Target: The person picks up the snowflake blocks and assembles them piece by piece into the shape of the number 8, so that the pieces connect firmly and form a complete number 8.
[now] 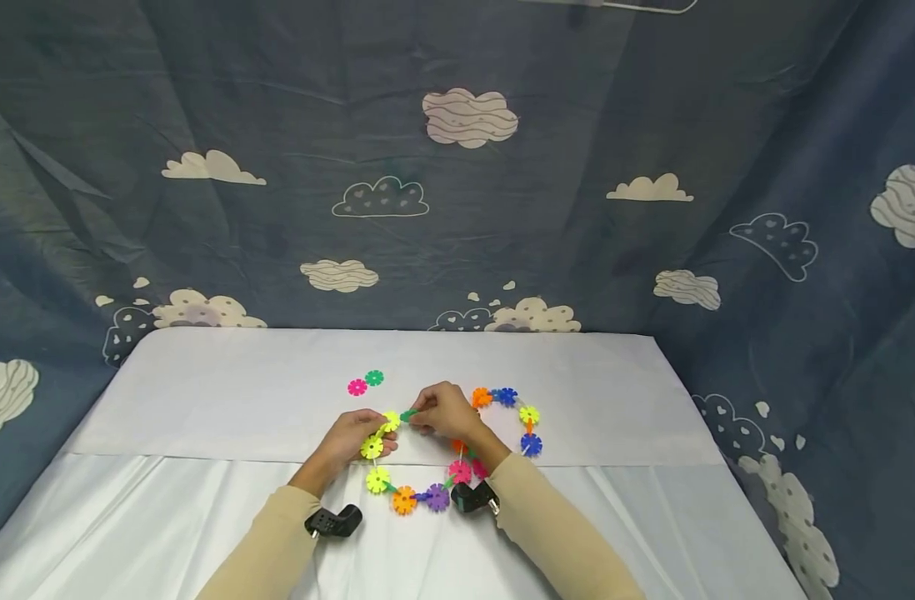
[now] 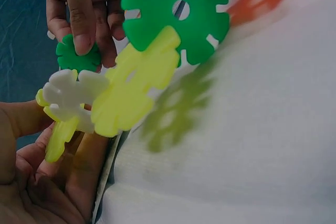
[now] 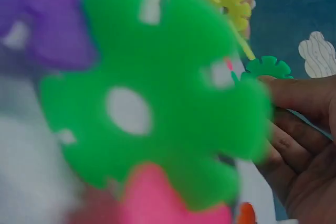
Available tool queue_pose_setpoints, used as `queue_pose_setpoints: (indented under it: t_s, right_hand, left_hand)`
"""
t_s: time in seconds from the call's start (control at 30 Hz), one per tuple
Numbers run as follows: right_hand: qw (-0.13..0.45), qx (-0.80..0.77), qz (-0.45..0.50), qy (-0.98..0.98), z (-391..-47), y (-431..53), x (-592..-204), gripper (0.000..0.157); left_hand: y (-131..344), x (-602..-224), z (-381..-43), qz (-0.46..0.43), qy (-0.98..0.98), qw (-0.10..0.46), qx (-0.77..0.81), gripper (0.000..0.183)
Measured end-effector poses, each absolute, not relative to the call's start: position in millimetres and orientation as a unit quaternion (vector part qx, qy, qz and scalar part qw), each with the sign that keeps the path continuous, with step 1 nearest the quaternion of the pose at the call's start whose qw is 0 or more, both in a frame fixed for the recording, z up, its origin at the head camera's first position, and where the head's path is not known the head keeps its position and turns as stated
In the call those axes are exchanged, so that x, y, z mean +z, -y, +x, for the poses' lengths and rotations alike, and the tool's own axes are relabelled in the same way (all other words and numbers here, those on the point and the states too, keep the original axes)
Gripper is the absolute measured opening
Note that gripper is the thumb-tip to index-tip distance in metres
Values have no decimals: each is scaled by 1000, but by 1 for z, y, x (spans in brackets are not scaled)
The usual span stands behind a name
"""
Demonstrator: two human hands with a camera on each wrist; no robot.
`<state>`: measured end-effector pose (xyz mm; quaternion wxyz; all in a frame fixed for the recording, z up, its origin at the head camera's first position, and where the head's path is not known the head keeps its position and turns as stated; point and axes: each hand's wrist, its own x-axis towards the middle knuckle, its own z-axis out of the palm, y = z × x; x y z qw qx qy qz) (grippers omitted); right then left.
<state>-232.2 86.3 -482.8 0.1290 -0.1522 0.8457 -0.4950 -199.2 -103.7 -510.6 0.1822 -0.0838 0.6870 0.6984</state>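
My left hand (image 1: 351, 435) grips the end of a chain of slotted plastic flower discs, around the yellow discs (image 1: 372, 447). Between the thumb and fingers of my right hand (image 1: 448, 410) is a green flower disc (image 2: 79, 65). It meets the chain's yellow end in the head view. In the left wrist view, a white disc (image 2: 68, 92) and a yellow disc (image 2: 131, 85) sit just below it. The chain curves down past an orange disc (image 1: 404, 500) and a purple disc (image 1: 437, 497) to a pink disc (image 1: 460, 472). My right forearm hides part of it.
Beyond my right wrist the linked discs curve on, with an orange disc (image 1: 482, 397) and a blue disc (image 1: 532, 445) among them. Behind my left hand lie a loose pink disc (image 1: 357, 387) and a green one (image 1: 374, 377) on the white-covered table (image 1: 225, 400). A cloud-patterned curtain (image 1: 292, 233) hangs behind.
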Motion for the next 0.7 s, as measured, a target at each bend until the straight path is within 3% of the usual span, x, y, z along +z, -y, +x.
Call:
queue_pose_setpoints:
  t_s: [0.7]
  right_hand:
    - [55,-490,-171,-853,-223,-75,-490,7]
  left_hand:
    - [100,-507,-197,-106,-684,156,704,10]
